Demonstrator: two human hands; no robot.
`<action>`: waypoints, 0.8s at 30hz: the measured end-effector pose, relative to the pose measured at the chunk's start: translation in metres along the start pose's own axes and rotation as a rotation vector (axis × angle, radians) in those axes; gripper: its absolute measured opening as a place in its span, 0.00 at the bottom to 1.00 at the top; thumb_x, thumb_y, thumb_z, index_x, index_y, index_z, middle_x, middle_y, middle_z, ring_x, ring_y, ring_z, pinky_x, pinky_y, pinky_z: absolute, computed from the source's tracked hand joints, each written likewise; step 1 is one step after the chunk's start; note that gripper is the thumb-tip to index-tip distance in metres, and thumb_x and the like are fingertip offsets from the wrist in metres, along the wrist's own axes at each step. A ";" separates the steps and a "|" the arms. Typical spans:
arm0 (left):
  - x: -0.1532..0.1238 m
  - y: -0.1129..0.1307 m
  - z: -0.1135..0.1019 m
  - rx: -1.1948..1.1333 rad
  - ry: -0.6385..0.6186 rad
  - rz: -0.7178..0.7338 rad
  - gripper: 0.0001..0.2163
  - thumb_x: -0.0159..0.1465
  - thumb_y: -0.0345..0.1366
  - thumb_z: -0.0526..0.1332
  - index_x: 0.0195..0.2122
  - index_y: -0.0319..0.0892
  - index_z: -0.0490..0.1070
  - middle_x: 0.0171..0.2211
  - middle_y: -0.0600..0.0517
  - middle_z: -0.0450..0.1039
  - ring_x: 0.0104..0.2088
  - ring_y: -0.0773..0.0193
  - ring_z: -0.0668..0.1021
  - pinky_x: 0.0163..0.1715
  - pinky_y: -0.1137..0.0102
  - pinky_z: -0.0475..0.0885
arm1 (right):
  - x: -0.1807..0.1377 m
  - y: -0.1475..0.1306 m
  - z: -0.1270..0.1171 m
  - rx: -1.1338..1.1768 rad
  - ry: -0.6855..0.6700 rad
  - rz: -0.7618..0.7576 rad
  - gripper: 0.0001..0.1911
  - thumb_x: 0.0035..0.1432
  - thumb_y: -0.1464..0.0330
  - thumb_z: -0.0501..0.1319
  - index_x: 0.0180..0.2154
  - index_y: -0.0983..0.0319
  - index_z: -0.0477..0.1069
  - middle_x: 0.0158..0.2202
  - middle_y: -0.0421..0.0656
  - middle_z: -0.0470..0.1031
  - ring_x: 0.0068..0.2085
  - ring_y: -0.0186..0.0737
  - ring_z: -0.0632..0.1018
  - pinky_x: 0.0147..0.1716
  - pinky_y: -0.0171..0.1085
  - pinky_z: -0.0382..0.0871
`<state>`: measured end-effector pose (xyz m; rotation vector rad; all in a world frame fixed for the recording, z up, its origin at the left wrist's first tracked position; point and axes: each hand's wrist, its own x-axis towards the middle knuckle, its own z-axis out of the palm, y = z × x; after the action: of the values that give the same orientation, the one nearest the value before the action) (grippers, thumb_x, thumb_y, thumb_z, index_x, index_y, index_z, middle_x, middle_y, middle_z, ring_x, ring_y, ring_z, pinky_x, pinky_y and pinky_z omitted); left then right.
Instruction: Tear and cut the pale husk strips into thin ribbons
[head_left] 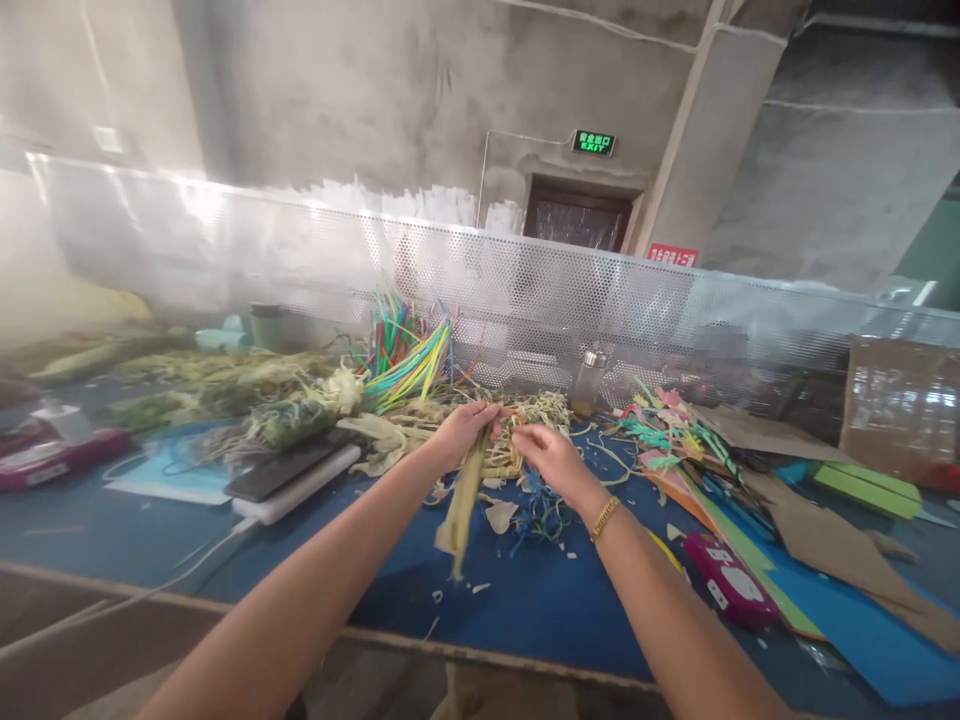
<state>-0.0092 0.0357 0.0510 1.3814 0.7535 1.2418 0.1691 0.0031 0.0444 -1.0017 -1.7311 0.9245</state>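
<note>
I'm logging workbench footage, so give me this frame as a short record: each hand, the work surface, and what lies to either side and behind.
Left hand: the left hand grips a pale strip, hanging down
Right hand: the right hand is close beside it; grip unclear
Surface: blue table
Left side: black device on a white one
Right side: magenta device, cardboard
Behind: colourful stems, bottle

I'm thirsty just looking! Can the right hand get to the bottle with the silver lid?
Probably yes. The bottle stands beyond the right hand, with only low scraps seeming to lie between, though those pinched fingers may hold something.
</note>
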 end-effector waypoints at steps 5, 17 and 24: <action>-0.012 -0.017 0.017 0.002 -0.251 -0.150 0.15 0.57 0.45 0.63 0.22 0.38 0.66 0.15 0.54 0.63 0.17 0.72 0.64 0.19 0.74 0.56 | 0.037 0.003 0.010 0.069 0.043 -0.051 0.14 0.51 0.59 0.64 0.36 0.61 0.74 0.33 0.43 0.76 0.34 0.38 0.75 0.34 0.36 0.68; -0.032 -0.025 0.053 -0.095 -0.208 -0.520 0.14 0.62 0.41 0.54 0.22 0.40 0.61 0.15 0.61 0.48 0.13 0.76 0.49 0.16 0.77 0.41 | 0.044 0.001 0.001 0.928 0.145 0.247 0.21 0.60 0.62 0.55 0.18 0.60 0.52 0.11 0.30 0.43 0.14 0.27 0.44 0.12 0.28 0.37; -0.043 -0.011 0.073 0.295 0.122 0.022 0.17 0.59 0.41 0.55 0.15 0.43 0.55 0.14 0.56 0.53 0.17 0.69 0.56 0.20 0.70 0.47 | 0.060 -0.021 -0.003 0.683 0.221 0.129 0.23 0.59 0.60 0.53 0.17 0.58 0.45 0.12 0.31 0.42 0.14 0.28 0.46 0.12 0.31 0.40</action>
<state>0.0515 -0.0234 0.0379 1.5632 1.0412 1.2779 0.1517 0.0497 0.0834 -0.7215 -1.0509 1.3124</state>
